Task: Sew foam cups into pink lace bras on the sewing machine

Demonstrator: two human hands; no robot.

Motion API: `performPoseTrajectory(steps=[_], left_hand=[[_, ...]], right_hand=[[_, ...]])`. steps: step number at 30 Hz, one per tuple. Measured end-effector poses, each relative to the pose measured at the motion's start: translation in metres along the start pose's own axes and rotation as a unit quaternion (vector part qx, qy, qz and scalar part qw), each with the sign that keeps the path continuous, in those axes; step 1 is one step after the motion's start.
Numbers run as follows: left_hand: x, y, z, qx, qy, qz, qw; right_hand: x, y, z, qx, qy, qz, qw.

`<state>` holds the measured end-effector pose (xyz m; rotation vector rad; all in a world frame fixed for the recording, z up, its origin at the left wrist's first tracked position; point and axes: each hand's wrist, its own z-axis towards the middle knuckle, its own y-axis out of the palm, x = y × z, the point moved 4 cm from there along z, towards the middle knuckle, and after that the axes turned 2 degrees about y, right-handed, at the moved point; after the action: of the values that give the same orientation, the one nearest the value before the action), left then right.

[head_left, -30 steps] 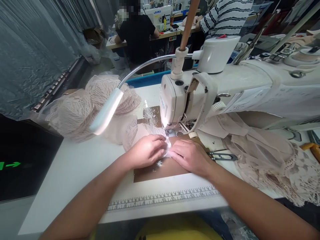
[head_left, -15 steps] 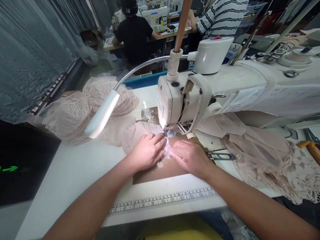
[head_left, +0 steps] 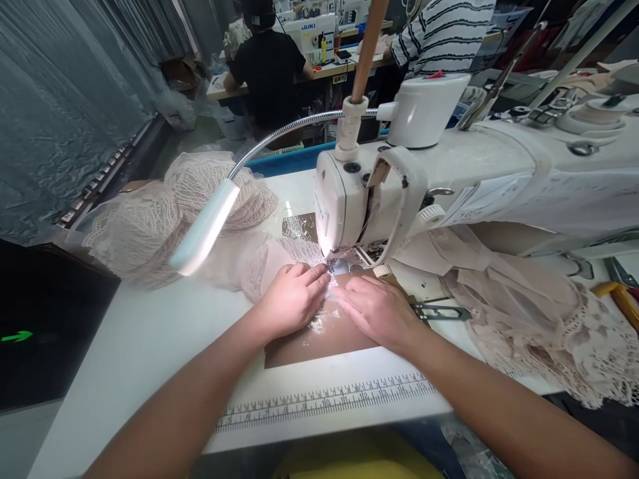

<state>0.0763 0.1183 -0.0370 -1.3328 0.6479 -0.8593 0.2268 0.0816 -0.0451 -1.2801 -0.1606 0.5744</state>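
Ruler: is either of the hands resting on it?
No, the left hand and right hand both lie over the brown sheet, beyond the ruler along the table's near edge.

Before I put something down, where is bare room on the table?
The white table is bare between the lace pile, left forearm and left edge. A strip with a printed scale, between the brown sheet and front edge, is free too. Crowded: by the sewing machine, around left hand and right hand, and the right side, under loose fabric.
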Motion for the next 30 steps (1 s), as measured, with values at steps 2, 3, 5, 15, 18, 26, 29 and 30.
performPoseTrajectory(steps=[2,3,5,15,18,26,29,30], left_hand=[[-0.003,0.001,0.000,0.005,0.000,0.005,1.000],[-0.003,0.001,0.000,0.009,0.000,0.006,1.000],[-0.005,0.002,-0.001,0.017,-0.003,0.009,1.000],[-0.012,0.003,-0.001,0.040,-0.025,-0.001,0.999],[-0.015,0.003,-0.001,0.050,-0.040,-0.010,0.998],[-0.019,0.003,-0.005,0.065,-0.073,-0.018,0.995],[-0.019,0.002,-0.007,0.069,-0.088,-0.022,0.994],[-0.019,0.001,-0.008,0.072,-0.093,-0.025,0.993]], right_hand=[[0.000,0.001,0.000,-0.006,-0.001,-0.003,1.000],[0.000,0.001,0.000,-0.009,-0.003,-0.002,1.000],[-0.001,0.000,0.001,-0.013,-0.006,0.001,1.000],[-0.003,0.001,0.002,-0.026,-0.012,-0.014,0.999],[-0.002,0.004,0.002,-0.029,-0.011,-0.012,0.999],[-0.002,0.003,0.002,-0.024,0.001,0.027,0.999],[-0.001,0.004,0.002,-0.014,0.006,0.035,0.999],[-0.001,0.005,0.002,-0.011,0.007,0.037,0.999]])
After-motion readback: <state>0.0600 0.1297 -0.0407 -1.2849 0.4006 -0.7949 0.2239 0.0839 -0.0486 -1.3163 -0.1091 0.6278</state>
